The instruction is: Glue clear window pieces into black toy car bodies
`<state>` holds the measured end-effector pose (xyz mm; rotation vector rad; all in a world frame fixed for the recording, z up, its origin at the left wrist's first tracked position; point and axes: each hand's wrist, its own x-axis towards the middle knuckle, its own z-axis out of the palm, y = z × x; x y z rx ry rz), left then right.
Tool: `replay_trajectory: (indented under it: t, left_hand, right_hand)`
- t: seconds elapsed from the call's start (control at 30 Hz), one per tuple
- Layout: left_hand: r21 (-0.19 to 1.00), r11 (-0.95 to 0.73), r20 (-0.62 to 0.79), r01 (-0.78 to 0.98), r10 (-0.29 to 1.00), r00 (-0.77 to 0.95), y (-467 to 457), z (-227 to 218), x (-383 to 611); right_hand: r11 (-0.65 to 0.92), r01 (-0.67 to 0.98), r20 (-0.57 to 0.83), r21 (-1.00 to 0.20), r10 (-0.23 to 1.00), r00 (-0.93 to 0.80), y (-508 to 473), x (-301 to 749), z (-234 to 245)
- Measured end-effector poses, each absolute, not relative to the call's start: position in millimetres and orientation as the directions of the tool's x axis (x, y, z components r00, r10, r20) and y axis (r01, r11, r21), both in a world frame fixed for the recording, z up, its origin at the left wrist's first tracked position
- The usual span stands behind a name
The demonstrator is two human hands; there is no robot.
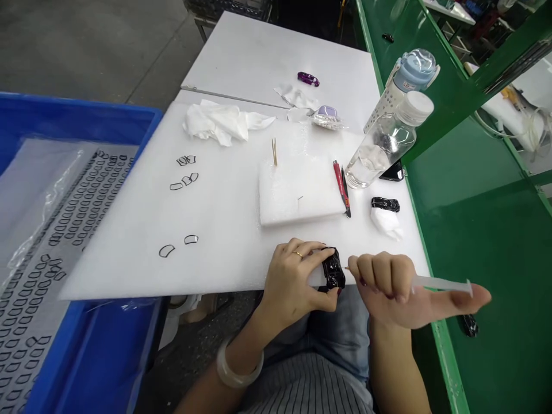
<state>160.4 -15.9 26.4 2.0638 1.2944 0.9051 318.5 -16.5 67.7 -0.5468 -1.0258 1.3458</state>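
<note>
At the table's near edge my left hand [297, 282] grips a small glossy black toy car body [333, 270] between thumb and fingers. A ring and a pale bangle show on that hand and wrist. To its right, my right hand [388, 282] is wrapped round a white plastic syringe [444, 284], with the thumb on the plunger end. The syringe's thin tip points left, close to the black body; whether it touches cannot be made out. Just beyond lies a white foam block [297, 198] with thin sticks standing in it.
Red-and-black tweezers [342, 187], a clear bottle [383, 144] and a blue-lidded bottle [401, 80] stand right of the foam. Another black body [385, 204] lies on tissue. Thin black frames [167, 250] are scattered left. A blue bin [107, 356] borders the table; crumpled tissue [222, 122] lies behind.
</note>
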Motion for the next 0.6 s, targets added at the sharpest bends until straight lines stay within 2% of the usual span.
replay_trajectory:
  t: [0.07, 0.2, 0.37, 0.6]
  left_hand:
    - [0.737, -0.384, 0.247, 0.556, 0.919, 0.308, -15.4, 27.0, 160.7]
    - [0.741, -0.382, 0.241, 0.552, 0.919, 0.312, -13.8, 26.6, 160.9]
    - [0.743, -0.38, 0.244, 0.551, 0.92, 0.305, -13.2, 25.6, 160.7]
    - [0.734, -0.395, 0.265, 0.552, 0.916, 0.302, -13.5, 26.1, 161.4]
  right_hand:
    - [0.127, -0.574, 0.217, -0.809, 0.972, -0.091, -17.2, 313.5, 69.1]
    - [0.029, -0.554, 0.103, -0.832, 0.989, -0.104, -13.4, 311.5, 62.5]
    - [0.027, -0.595, 0.159, -0.803, 0.973, -0.169, -11.9, 313.4, 58.0]
    - [0.054, -0.608, 0.199, -0.792, 0.965, -0.173, -12.4, 308.8, 60.6]
